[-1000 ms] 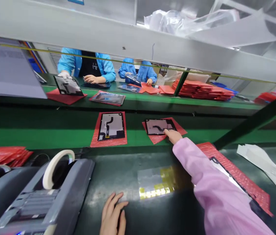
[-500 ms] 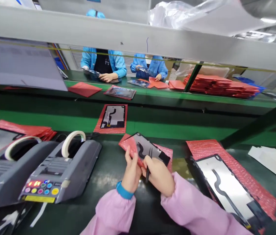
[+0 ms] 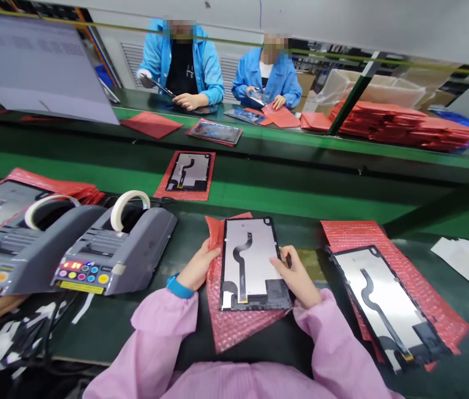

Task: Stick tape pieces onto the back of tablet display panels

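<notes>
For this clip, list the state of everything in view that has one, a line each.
Left hand: closed on the bubble bag's edge.
Right hand: thumb on the near panel, fingers around a dark tool.
Near panel: cable side up.
Red bubble bag: under the near panel.
Right tape dispenser: display lit, roll loaded.
Left tape dispenser: display lit, roll loaded.
Right panel: cable side up.
Far panel: cable side up.

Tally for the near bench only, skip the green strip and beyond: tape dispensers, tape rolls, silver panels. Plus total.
Tape dispensers: 2 (right dispenser, left dispenser)
Tape rolls: 2 (right roll, left roll)
Silver panels: 3 visible (held panel, right panel, left panel); can't tell what's under the left one
Total: 7
</notes>
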### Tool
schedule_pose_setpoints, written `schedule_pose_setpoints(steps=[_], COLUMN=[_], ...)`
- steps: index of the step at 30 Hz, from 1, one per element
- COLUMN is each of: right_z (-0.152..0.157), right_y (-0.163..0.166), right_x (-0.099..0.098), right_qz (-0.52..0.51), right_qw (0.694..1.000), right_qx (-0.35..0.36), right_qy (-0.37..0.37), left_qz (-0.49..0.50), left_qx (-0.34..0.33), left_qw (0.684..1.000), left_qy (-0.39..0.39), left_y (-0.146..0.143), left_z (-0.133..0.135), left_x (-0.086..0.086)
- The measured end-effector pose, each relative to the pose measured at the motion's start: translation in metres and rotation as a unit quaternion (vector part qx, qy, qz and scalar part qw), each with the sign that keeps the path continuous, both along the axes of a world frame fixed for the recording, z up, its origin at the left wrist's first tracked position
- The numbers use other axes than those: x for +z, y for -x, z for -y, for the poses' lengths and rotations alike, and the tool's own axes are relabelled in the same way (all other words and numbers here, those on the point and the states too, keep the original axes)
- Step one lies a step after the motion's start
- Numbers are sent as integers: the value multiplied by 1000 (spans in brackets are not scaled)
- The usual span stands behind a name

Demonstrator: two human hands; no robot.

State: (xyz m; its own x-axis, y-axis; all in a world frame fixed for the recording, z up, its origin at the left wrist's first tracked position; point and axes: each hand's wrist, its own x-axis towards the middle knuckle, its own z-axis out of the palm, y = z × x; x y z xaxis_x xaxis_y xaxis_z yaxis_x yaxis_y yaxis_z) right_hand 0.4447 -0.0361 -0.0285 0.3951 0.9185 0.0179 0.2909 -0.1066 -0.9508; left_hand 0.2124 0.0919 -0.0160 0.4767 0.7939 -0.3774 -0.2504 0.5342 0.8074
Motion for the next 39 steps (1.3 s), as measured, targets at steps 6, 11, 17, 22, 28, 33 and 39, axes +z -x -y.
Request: schedule_pose_setpoints(steps=[6, 11, 17, 22, 28, 33, 39], right_z=[-2, -1, 12, 5, 1, 2, 29], right_y=[26, 44, 34, 41, 40, 44, 2], right_x=[-5, -12, -8, -15, -17, -15, 7], right_qz=[-4, 1, -17, -12, -20, 15, 84], right_qw=[1000, 999, 1000, 999, 998, 998, 988], right_qx=[9, 26, 11, -30, -52, -59, -131], right_qy=[-18, 20, 21, 15, -12, 18, 5], left_qz=[-12, -13, -4, -5, -37, -98, -223], left_qx=[-22, 35, 105, 129, 152, 175, 118], left_qw=[999, 999, 994, 992, 988, 977, 911], left_qy=[40, 27, 11, 6, -13, -72, -327], left_y=[14, 12, 6, 2, 7, 6, 31], left_z=[-22, -20, -16, -18, -30, -35, 3], left_x=[-4, -10, -13, -12, -20, -20, -4])
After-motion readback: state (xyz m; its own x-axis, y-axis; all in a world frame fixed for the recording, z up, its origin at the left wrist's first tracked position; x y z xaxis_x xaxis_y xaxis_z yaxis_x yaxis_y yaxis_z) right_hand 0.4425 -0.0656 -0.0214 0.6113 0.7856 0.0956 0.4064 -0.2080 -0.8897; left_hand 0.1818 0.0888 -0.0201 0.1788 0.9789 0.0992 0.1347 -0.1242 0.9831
